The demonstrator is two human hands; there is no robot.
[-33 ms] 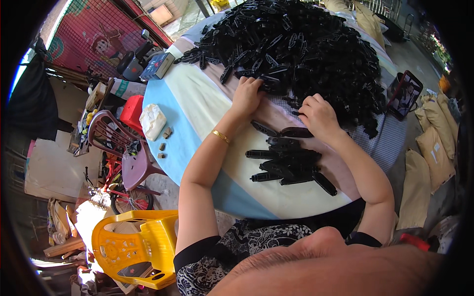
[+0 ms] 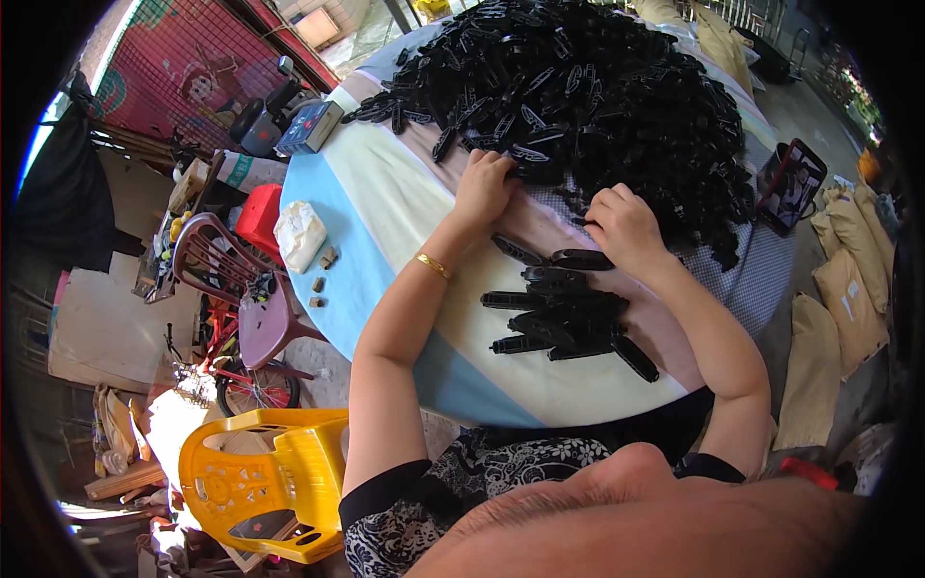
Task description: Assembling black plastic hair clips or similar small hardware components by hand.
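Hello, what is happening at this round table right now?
A person sits at a round table covered with a pale cloth. Both hands rest at the near edge of a big heap of small black plastic parts: the left hand and the right hand each touch pieces there. A smaller group of long black plastic pieces lies closer to the person. Whether either hand grips a part is unclear.

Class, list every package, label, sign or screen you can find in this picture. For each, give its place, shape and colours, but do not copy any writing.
Small box: far left edge of the round table, rectangular, dark blue with red.
Phone: propped at the table's right edge, beyond the right hand, dark frame, lit screen.
Red banner: behind wire mesh, upper left, with a cartoon figure.
Tan sacks: stacked right of the table, bulging.
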